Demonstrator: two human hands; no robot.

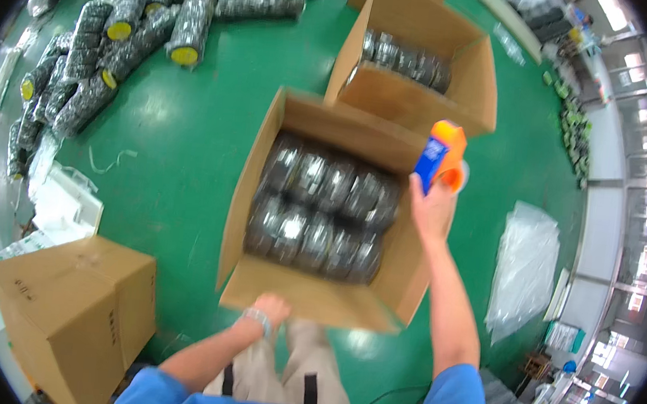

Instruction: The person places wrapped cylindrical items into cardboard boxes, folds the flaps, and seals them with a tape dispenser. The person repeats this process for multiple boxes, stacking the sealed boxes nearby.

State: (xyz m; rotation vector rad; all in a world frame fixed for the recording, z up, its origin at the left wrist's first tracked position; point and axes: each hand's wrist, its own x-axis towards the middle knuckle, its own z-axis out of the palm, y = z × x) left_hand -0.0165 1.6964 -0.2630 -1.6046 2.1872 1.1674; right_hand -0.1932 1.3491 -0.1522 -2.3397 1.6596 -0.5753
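In front of me stands an open cardboard box [331, 118] with its flaps up, packed with two rows of dark plastic-wrapped rolls [323, 208]. My left hand [271, 309] is at the near flap [314, 297], its fingers curled at the edge; blur hides how firmly they grip. Over the box's right side, my right hand [433, 207] is closed around an orange and blue tape gun [445, 149]. A roll of tape partly shows at the tool's right side.
Behind stands another open cardboard box [412, 96] holding similar rolls. Many wrapped rolls with yellow ends [188, 25] are heaped at upper left. A closed cardboard box [77, 307] stands at lower left. Clear plastic sheeting [524, 268] lies on the green floor at right.
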